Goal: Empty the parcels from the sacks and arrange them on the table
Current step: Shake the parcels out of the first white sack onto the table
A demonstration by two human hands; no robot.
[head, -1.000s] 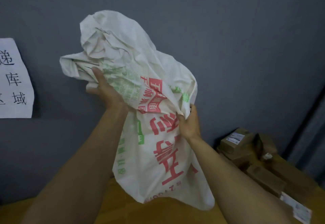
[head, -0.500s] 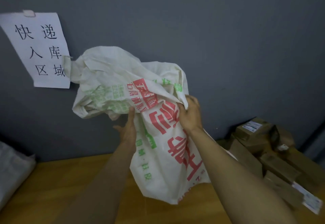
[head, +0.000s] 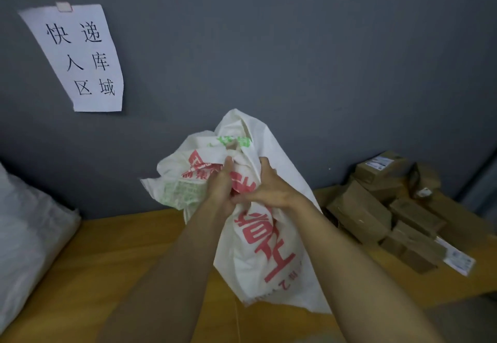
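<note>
Two sacks now, is it?

Two. One big grey sack (head: 29,229) slumps at the table's (head: 107,262) left edge. The other, the printed sack (head: 258,248), is over the middle of the table. A second ago it was held up high and spread out. It has come down since and hangs limp.

Emptied, then?

I'd say so. Both hands have closed in on it. The left hand (head: 220,189) and right hand (head: 269,186) touch, fingers curled tight into the cloth, bunching it.

And the parcels?

One heap of brown parcels (head: 376,208) at the far right corner, roughly ten, too jumbled for an exact count and not arranged yet. One paper notice (head: 80,57) is on the wall.
</note>
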